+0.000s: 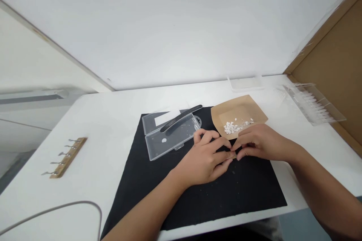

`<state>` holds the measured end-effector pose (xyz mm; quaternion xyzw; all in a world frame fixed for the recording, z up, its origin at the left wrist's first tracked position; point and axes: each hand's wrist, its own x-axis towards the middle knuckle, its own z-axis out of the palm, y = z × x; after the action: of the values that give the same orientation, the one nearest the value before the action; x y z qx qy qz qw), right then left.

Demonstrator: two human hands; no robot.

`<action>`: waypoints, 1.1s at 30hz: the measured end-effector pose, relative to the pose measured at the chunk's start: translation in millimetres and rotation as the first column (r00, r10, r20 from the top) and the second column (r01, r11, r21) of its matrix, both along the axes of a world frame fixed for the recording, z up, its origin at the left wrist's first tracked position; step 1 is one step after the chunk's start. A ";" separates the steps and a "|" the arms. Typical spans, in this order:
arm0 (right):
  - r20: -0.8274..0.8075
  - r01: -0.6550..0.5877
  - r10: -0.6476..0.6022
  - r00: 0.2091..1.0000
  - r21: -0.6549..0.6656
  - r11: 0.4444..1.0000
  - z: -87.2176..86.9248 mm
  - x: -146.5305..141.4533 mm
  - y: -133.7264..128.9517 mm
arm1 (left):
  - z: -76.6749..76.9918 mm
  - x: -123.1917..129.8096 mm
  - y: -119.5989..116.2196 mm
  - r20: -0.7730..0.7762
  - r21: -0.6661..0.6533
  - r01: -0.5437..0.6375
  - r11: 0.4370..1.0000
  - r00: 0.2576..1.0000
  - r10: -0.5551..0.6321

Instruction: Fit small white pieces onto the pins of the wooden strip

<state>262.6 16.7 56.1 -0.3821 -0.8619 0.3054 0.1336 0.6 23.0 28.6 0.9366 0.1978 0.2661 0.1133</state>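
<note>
My left hand (210,156) and my right hand (256,144) meet over a black mat (220,203), fingertips nearly touching. Pinched between them is a small tan piece (234,155), mostly covered by the fingers, so its kind does not show. Both hands are closed on it, thumbs and fingertips drawn together. Just beyond them lies a brown paper tray (226,111) with a heap of small white flakes (233,127) inside. Left of my left hand, an open clear plastic case (154,150) holds one white flake, and a dark curved nail file (181,118) rests across it.
At the left stands a wooden strip (69,160) with several metal clips. A clear box (313,103) of white nail tips is at the right, and a clear tray (244,83) sits at the back. A grey cable (76,203) curves across the front left of the table.
</note>
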 end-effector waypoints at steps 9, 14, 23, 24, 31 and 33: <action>0.010 0.003 -0.003 1.000 0.042 0.999 -0.3 -1.3 -2.7 | -5.9 -3.0 8.2 0.118 -0.041 -0.010 0.999 0.993 0.014; 0.006 -0.008 0.008 1.000 0.020 1.000 -2.2 -2.4 -1.2 | -4.8 -4.3 11.7 0.151 -0.076 -0.024 0.997 0.988 0.036; 0.006 -0.020 0.020 1.000 0.064 0.998 -3.8 -4.2 -3.0 | -2.8 -7.6 12.3 0.129 -0.080 0.016 0.997 0.992 -0.006; 0.014 -0.018 0.017 1.000 0.066 0.998 -4.1 -4.2 -3.2 | -3.1 -7.7 12.2 0.122 -0.087 0.026 0.996 0.992 -0.015; 0.049 -0.002 -0.001 0.999 0.055 0.998 -7.7 -4.1 -3.2 | -6.1 -7.9 12.1 0.041 -0.127 0.034 0.991 0.999 -0.029; 0.060 0.005 -0.008 0.998 0.055 0.998 -7.7 -4.6 -3.9 | -5.6 -8.2 12.8 0.031 -0.125 0.040 0.991 0.999 -0.036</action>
<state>257.9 12.8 48.4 -0.3900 -0.8724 0.2695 0.1191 -7.6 35.8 23.0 0.9272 0.1947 0.2643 0.1801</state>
